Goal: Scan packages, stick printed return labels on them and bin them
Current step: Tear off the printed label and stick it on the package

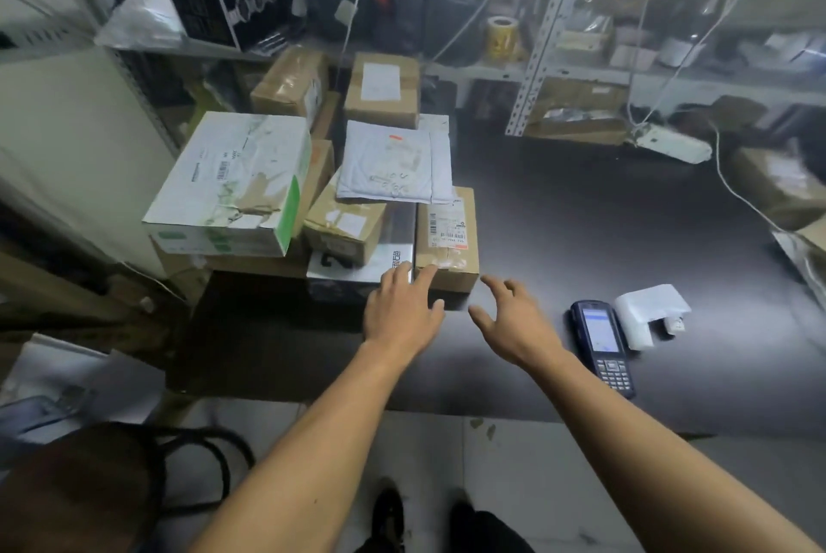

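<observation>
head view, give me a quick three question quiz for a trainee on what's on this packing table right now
1. True or false: the handheld scanner is in the right hand.
2. Which hand touches the brown box at the near edge of the pile?
A. the left hand
B. the right hand
C. neither
3. Fill in: the small white label printer lies on the dark table just to the ____ of the scanner.

Key
1. False: it lies on the table, and the right hand is open and holds nothing.
2. A: its fingertips rest on the box's near edge.
3. right
</observation>
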